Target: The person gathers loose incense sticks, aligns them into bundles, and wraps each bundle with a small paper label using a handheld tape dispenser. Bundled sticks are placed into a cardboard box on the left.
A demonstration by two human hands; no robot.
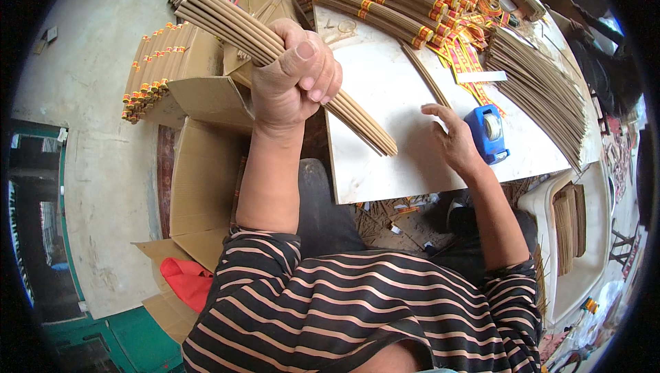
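My left hand (295, 74) is wrapped round a bundle of brown incense sticks (230, 26), raised over the left edge of the white table (371, 173). The bundle slants from upper left to lower right, its ends sticking out on both sides of the fist. Over the tabletop, my right hand (454, 140) has its fingers apart and holds nothing. Just to its right stands a blue tape dispenser (487, 134) with a roll in it. A few loose incense sticks (425, 74) lie beyond the right fingertips.
Labelled bundles (385, 2) are stacked at the table's back, beside red-and-yellow label strips (464, 63). Loose sticks (543, 94) spread along the right. An open cardboard box (206, 173) stands left, near more bundles (158, 63). A white tub (595, 235) stands at right.
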